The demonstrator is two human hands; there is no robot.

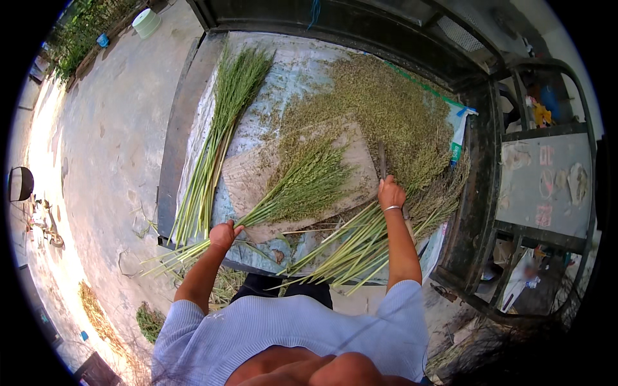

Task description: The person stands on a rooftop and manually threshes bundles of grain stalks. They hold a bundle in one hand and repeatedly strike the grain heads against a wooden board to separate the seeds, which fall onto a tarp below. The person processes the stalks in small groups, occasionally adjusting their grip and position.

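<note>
My left hand [223, 235] is closed round the cut ends of a bundle of green stalks [309, 183]. The bushy seed heads of that bundle lie on a flat brown board [241, 177]. My right hand [391, 193] grips a thin, dark, stick-like tool [382, 157], which points away from me at the board's right edge; its exact kind is unclear. Beneath my right forearm lies a second bundle of stalks [347, 238], its pale stems pointing toward me. Loose greenish-brown seed heads [399, 106] are heaped beyond the board.
Another green bundle [225, 109] lies along the left of the sheet-covered platform [299, 45]. Dark metal rails [486, 161] bound the platform's far and right sides. On the concrete floor [122, 128] at left, a pale green tub [147, 23] stands far off.
</note>
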